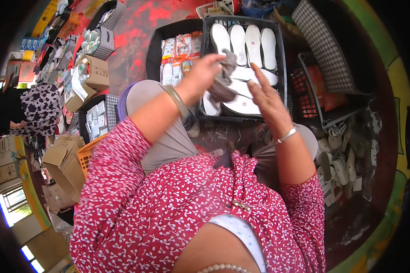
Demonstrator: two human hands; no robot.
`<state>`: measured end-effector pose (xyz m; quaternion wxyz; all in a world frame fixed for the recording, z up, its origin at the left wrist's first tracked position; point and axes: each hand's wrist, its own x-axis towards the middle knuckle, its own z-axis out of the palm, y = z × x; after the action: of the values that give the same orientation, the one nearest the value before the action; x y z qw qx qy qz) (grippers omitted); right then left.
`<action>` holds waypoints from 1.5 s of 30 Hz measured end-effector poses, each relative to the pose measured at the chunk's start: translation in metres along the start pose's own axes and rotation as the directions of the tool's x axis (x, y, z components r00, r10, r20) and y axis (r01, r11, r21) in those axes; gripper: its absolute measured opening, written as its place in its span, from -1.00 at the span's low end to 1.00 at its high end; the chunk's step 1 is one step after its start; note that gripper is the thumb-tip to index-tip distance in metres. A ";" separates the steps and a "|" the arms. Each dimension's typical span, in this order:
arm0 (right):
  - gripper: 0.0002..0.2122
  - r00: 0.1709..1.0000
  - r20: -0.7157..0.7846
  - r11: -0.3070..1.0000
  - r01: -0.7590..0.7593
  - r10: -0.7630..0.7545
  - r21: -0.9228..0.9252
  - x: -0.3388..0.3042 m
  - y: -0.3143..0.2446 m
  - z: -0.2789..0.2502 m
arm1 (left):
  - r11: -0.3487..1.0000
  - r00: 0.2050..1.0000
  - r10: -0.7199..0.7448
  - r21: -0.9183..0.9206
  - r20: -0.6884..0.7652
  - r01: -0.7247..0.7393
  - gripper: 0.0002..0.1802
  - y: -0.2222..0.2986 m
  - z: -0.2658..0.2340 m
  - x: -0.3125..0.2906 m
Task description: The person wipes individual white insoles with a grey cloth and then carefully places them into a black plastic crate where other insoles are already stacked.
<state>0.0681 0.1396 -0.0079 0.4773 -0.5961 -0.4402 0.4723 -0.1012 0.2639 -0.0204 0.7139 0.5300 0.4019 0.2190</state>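
Observation:
My left hand [204, 73] is closed on a crumpled grey-brown cloth [223, 88], which hangs over the left side of a dark crate [283, 68]. White shoe insoles [253, 43] fill the crate, several standing in a row at the far end and others lying crosswise nearer me. Above the crate's right part hovers my right hand [269, 98], its fingers stretched out and apart from the thumb, with nothing visible in it. The cloth hides some of the insoles at the left.
Left of the crate, a black bin [154, 54] holds packaged insoles [182, 48]. At right stand a tilted checked box [325, 50] and a crate with red contents [321, 88], beside piled shoes [337, 159]. Cardboard boxes [64, 157] lie left; another person [38, 109] is there.

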 end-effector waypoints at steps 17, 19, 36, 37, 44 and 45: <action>-0.75 0.922 0.039 0.888 -0.382 0.385 0.256 0.013 0.036 0.017 | 0.955 0.982 -0.172 -0.229 0.085 0.187 -0.46 -0.049 0.002 -0.057; -0.76 0.903 0.098 0.877 -0.431 0.419 0.212 0.017 0.033 0.020 | 0.966 0.982 -0.178 -0.182 0.063 0.187 -0.52 -0.053 -0.012 -0.056; -0.67 0.923 -0.100 0.759 -0.239 0.371 0.606 0.182 0.058 0.055 | 0.998 0.805 -0.069 -0.035 -0.589 0.060 -0.54 -0.074 -0.058 0.090; -0.70 0.895 -0.111 0.698 -0.253 0.431 0.670 0.200 0.075 0.067 | 0.974 0.800 0.012 0.188 -0.600 0.126 -0.49 -0.086 -0.066 0.101; -0.66 0.702 0.134 0.495 -0.611 0.699 0.617 0.278 0.141 0.137 | 0.642 0.865 0.370 0.766 -0.340 0.027 -0.44 -0.135 -0.080 0.118; -0.64 0.791 0.062 0.582 -0.498 0.608 0.643 0.290 0.164 0.146 | 0.717 0.858 0.366 0.697 -0.360 -0.012 -0.44 -0.136 -0.077 0.121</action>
<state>-0.0148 0.4189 -0.2246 0.5106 -0.5451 -0.0067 0.6649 -0.1082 0.3518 -0.1977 0.3250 0.7205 0.5567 0.2556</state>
